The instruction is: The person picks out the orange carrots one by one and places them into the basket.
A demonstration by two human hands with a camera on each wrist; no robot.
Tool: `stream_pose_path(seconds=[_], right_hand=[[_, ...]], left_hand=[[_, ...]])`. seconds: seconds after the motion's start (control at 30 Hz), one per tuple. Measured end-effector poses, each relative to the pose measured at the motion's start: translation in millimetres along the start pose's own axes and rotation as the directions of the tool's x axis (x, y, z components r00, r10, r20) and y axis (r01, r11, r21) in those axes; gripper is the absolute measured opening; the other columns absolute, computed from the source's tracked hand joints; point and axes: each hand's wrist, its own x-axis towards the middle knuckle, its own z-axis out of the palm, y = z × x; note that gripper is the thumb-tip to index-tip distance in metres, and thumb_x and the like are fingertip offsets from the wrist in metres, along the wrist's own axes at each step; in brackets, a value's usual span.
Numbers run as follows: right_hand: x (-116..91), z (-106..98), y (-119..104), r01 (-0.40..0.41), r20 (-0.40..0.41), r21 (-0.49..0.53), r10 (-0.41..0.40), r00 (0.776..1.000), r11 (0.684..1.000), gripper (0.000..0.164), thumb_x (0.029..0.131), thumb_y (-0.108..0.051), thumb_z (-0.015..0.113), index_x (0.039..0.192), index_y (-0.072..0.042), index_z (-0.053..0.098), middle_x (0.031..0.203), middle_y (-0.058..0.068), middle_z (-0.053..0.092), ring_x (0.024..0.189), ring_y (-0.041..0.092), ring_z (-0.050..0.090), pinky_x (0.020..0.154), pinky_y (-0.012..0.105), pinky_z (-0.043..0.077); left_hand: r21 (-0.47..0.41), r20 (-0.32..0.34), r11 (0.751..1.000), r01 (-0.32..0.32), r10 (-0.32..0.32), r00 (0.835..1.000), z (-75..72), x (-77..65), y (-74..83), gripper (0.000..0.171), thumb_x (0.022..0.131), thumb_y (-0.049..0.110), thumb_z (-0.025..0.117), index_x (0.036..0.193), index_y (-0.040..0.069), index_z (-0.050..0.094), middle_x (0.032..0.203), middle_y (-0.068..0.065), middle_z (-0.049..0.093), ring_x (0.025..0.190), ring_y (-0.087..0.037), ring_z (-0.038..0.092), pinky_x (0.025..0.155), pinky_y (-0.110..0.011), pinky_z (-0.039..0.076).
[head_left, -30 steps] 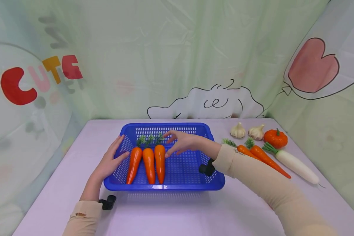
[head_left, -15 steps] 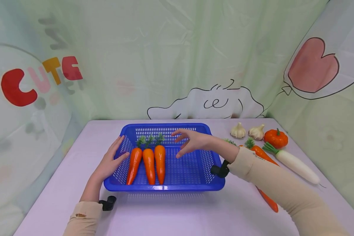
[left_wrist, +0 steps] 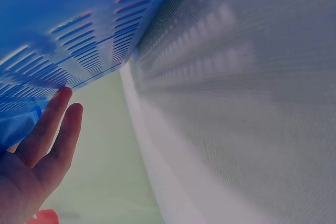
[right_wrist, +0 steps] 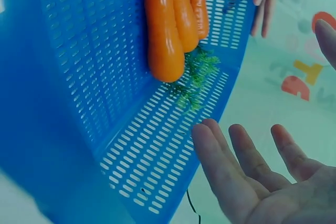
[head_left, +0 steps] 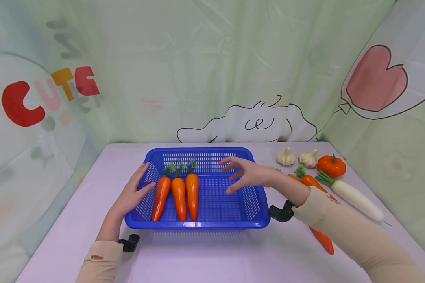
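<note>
Three orange carrots (head_left: 178, 198) with leafy green tops lie side by side in the left half of a blue plastic basket (head_left: 196, 225). My left hand (head_left: 129, 196) is at the basket's left rim, thumb over the inside edge and straight fingers along the outer wall; the left wrist view shows those fingers (left_wrist: 55, 129) beside the slotted side. Over the basket's right part hovers my right hand (head_left: 249, 173), fingers spread and holding nothing. In the right wrist view the carrots (right_wrist: 165, 30) and their green tops show beyond its fingers.
Right of the basket lie several more carrots (head_left: 322, 239), partly hidden under my right sleeve. A white radish (head_left: 355, 198), a small pumpkin (head_left: 331, 166) and two garlic bulbs (head_left: 286, 156) sit farther back. A printed curtain (head_left: 156, 78) encloses the table.
My right hand has moved right, away from the rightmost carrot in the basket, its fingers staying apart. My left hand and the basket have stayed in place.
</note>
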Motion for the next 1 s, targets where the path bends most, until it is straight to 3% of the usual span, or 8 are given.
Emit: stream_pose_path(seconds=[0.17, 0.43, 1.0], right_hand=[[-11.3, -3.6, 5.4, 0.005, -0.025, -0.013, -0.005, 1.000, 1.000, 0.080, 0.073, -0.020, 0.078, 0.137, -0.008, 0.033, 0.134, 0.020, 0.042, 0.113, 0.038, 0.049, 0.083, 0.047, 0.050], [-33.2, -16.6, 15.9, 0.076, -0.020, 0.024, -0.076, 0.997, 0.997, 0.081, 0.074, -0.020, 0.077, 0.139, -0.008, 0.030, 0.134, 0.022, 0.039, 0.116, 0.042, 0.045, 0.084, 0.048, 0.049], [-85.1, -32.5, 26.8, 0.078, -0.184, 0.003, -0.077, 0.980, 0.997, 0.078, 0.075, -0.016, 0.075, 0.140, -0.011, 0.031, 0.134, 0.024, 0.039, 0.114, 0.041, 0.048, 0.084, 0.045, 0.050]], left_hand=[[0.004, 0.004, 1.000, 0.003, -0.003, 1.000, 0.0, -0.4, 0.3, 0.069, 0.092, 0.032, 0.051, 0.148, 0.020, 0.014, 0.152, -0.014, 0.007, 0.136, -0.040, 0.010, 0.097, -0.068, 0.017], [0.003, 0.006, 1.000, -0.001, 0.000, 1.000, 0.3, 0.7, -1.0, 0.068, 0.092, 0.034, 0.051, 0.148, 0.019, 0.015, 0.152, -0.013, 0.007, 0.136, -0.039, 0.009, 0.097, -0.068, 0.017], [0.005, 0.002, 1.000, -0.005, 0.005, 1.000, -0.1, 0.9, -1.7, 0.068, 0.092, 0.033, 0.051, 0.148, 0.019, 0.015, 0.152, -0.013, 0.007, 0.136, -0.039, 0.009, 0.097, -0.068, 0.017]])
